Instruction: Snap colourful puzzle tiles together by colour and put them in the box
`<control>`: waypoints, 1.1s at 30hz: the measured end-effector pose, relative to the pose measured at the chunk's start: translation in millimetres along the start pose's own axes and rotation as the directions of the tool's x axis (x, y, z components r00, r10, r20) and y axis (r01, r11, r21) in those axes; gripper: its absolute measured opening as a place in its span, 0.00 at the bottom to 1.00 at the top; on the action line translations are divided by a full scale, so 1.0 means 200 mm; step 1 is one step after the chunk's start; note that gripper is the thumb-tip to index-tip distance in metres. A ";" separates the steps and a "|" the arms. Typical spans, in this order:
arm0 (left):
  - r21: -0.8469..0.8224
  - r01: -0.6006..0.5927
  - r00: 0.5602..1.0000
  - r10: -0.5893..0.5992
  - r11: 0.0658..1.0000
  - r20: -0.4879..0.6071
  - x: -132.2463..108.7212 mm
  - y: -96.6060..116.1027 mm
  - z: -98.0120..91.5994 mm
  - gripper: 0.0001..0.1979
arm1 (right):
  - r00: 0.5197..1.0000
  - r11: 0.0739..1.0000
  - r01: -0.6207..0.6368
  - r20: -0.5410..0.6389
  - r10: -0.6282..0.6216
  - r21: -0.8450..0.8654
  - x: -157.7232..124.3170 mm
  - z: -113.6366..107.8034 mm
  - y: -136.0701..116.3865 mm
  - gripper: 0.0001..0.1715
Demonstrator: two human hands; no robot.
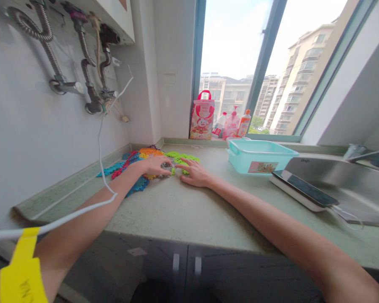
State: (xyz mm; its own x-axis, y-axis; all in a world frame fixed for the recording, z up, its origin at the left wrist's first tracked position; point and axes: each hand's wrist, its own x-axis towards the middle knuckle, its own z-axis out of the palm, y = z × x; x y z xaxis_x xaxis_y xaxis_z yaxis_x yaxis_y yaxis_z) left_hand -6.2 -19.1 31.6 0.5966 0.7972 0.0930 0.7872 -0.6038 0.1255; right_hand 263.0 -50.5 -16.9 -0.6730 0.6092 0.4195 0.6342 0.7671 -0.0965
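A flat spread of small coloured plastic pieces [145, 162], in orange, green, blue, red and purple, lies in the far left corner of the countertop [183, 210]. My left hand [154, 165] rests on its middle, fingers curled around a small grey piece [168, 167]. My right hand [194, 173] lies flat on the counter just right of that piece, fingers stretched toward it and the green patch [181, 157]. Whether my right fingertips touch the grey piece is unclear.
A turquoise plastic tub [259, 155] stands to the right, beside a tablet-like device [305, 189] and a steel sink [350, 185]. Bottles and a red-and-white bag [202, 115] line the window sill. A white cable [101, 160] hangs from wall pipes across my left arm.
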 end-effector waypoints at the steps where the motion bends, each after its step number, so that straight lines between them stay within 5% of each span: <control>1: -0.017 -0.005 1.000 0.005 1.000 0.004 0.00 0.00 0.00 0.27 | 1.000 1.000 0.003 0.025 -0.003 0.008 0.01 0.01 -0.03 0.34; 8: 0.028 -0.023 1.000 0.022 0.999 0.010 0.00 0.02 -0.01 0.28 | 0.986 0.997 -0.069 0.155 0.062 0.043 0.01 0.01 -0.10 0.31; 17: 0.133 -0.024 0.999 0.029 0.991 -0.034 -0.01 -0.01 -0.02 0.16 | 0.998 0.999 0.028 -0.053 -0.030 -0.041 -0.09 -0.04 0.01 0.16; 25: 0.241 0.210 0.978 -0.200 0.948 -0.066 -0.01 -0.01 -0.03 0.24 | 0.994 0.993 -0.096 -0.050 0.093 -0.073 -0.11 -0.05 0.09 0.14; 31: 0.239 0.289 0.923 -0.203 0.927 -0.328 0.01 -0.05 -0.05 0.20 | 0.992 0.994 -0.111 -0.061 0.110 -0.016 -0.11 -0.04 0.11 0.20; 33: 0.192 0.325 0.912 -0.253 0.926 -0.321 0.07 -0.07 -0.07 0.20 | 0.989 0.990 -0.141 -0.055 0.141 -0.001 -0.11 -0.04 0.12 0.24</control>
State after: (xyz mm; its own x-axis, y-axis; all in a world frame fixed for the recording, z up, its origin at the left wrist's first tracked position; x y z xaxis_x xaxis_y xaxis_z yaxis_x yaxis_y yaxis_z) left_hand -11.5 0.7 44.4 0.2949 0.8807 0.3706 0.9527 -0.3007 -0.0434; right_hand 295.7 -47.6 -20.9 -0.5551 0.6991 0.4506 0.7230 0.6734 -0.1541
